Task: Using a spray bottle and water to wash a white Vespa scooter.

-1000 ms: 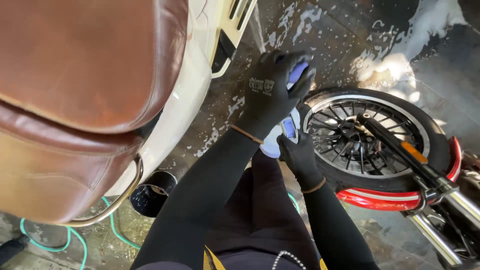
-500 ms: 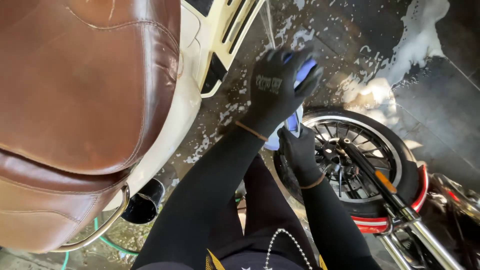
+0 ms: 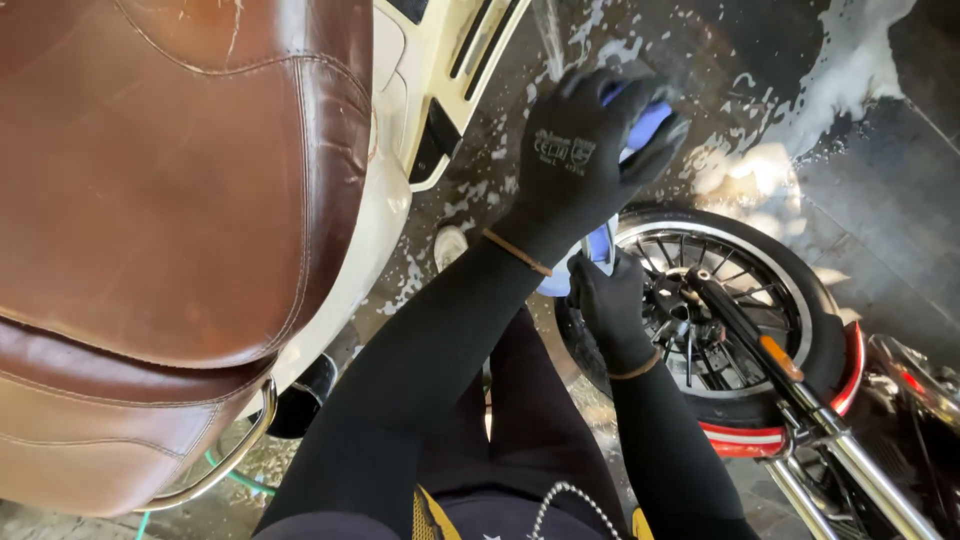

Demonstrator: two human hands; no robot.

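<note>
Left hand (image 3: 580,165), black glove, fingers curled tight around blue cloth (image 3: 648,122). Right hand (image 3: 610,300) lower, pinching cloth's hanging end beside motorcycle wheel (image 3: 730,310).

Gloved left hand (image 3: 585,160) gripping blue cloth (image 3: 648,122)

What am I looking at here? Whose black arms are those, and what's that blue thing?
The camera sits on a person's head and looks down, so you see that person's own arms in black sleeves and black gloves. The left hand is raised and grips a blue cloth. The right hand is lower, holding the other end of the cloth, close by a motorbike wheel with a red mudguard. On the left is a big brown leather seat on a cream scooter. The dark floor is wet, with white soap foam.
</note>
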